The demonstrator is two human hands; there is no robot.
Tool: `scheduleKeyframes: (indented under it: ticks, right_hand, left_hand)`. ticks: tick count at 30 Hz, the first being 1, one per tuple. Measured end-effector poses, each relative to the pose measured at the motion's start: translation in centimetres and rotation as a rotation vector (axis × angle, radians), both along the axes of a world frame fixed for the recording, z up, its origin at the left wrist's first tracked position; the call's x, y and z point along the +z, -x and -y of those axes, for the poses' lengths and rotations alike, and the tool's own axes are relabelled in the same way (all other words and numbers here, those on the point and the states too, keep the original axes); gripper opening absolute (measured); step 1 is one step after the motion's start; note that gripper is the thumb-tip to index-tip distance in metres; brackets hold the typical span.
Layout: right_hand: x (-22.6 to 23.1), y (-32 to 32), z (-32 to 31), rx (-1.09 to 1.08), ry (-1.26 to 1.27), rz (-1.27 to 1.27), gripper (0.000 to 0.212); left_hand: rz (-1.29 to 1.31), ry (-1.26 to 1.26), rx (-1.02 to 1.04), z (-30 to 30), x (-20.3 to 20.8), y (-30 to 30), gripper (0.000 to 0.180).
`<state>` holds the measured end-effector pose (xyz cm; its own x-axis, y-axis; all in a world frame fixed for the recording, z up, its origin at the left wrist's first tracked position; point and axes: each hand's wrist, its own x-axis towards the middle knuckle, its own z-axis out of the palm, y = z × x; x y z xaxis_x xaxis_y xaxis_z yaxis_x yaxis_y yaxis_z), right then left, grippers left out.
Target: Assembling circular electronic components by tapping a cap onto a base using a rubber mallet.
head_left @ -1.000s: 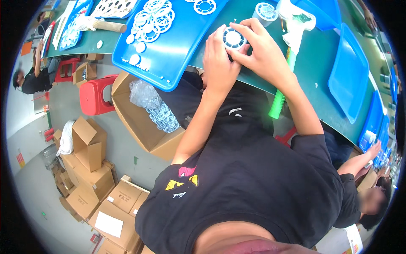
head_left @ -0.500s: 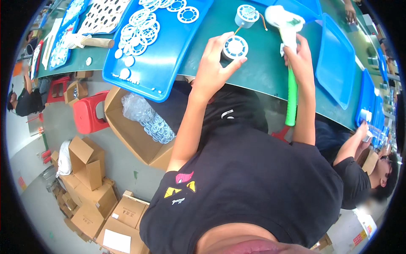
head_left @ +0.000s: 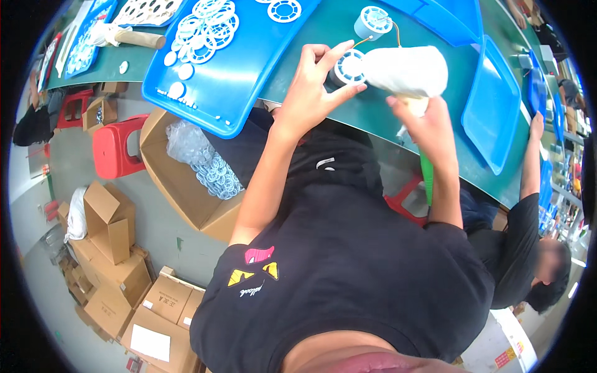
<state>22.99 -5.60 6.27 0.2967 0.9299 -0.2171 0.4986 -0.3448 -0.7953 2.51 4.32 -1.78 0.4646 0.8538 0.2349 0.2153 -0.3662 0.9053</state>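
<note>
My left hand (head_left: 311,93) is closed around a small round motor (head_left: 349,68) with a white slotted cap, thumb and fingers at its sides on the green table. A short wire runs up from it. My right hand (head_left: 430,127), slightly blurred, grips a mallet whose head (head_left: 411,69) is wrapped in white cloth; its green handle (head_left: 426,169) points down toward my body. The wrapped head overlaps the right edge of the motor in this view; whether they touch I cannot tell. A second motor (head_left: 373,22) with a coloured wire stands just beyond.
At left, a blue tray (head_left: 249,93) holds white slotted rings and small discs. Another wooden-handled mallet (head_left: 140,39) lies farther left. Blue trays (head_left: 491,112) line the right side. A co-worker's arm (head_left: 532,155) reaches in there. An open carton (head_left: 168,168) stands below the table edge.
My right hand has swung the mallet leftward, bringing its wrapped head from the far right to beside the motor. My left hand still holds the motor. The view has shifted slightly.
</note>
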Motion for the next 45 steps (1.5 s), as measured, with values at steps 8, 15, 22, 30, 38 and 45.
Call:
scheduleKeyframes:
  ticks: [8, 15, 22, 30, 38, 45]
  right_hand:
    - [0.2, -0.5, -0.2, 0.047, -0.055, 0.092, 0.029]
    - [0.2, -0.4, -0.3, 0.019, 0.051, 0.201, 0.031]
    - [0.5, 0.1, 0.5, -0.202, -0.099, -0.027, 0.017]
    - [0.8, 0.7, 0.3, -0.197, -0.163, -0.055, 0.016]
    - [-0.4, -0.8, 1.8, -0.244, -0.208, -0.08, 0.017]
    - [0.3, -0.5, 1.4, -0.077, -0.098, 0.045, 0.021]
  left_hand:
    - [0.064, -0.185, -0.032, 0.0, -0.9, 0.0, 0.066]
    - [0.076, -0.167, -0.045, 0.3, -0.7, 0.0, 0.064]
    - [0.026, -0.12, -0.054, 1.1, -0.8, -0.6, 0.068]
    - [-0.007, -0.107, 0.018, 2.1, -0.7, -1.2, 0.069]
    - [-0.035, -0.127, 0.088, 2.5, -0.9, -1.6, 0.077]
    - [0.022, -0.165, 0.043, 2.1, -1.5, -1.2, 0.084]
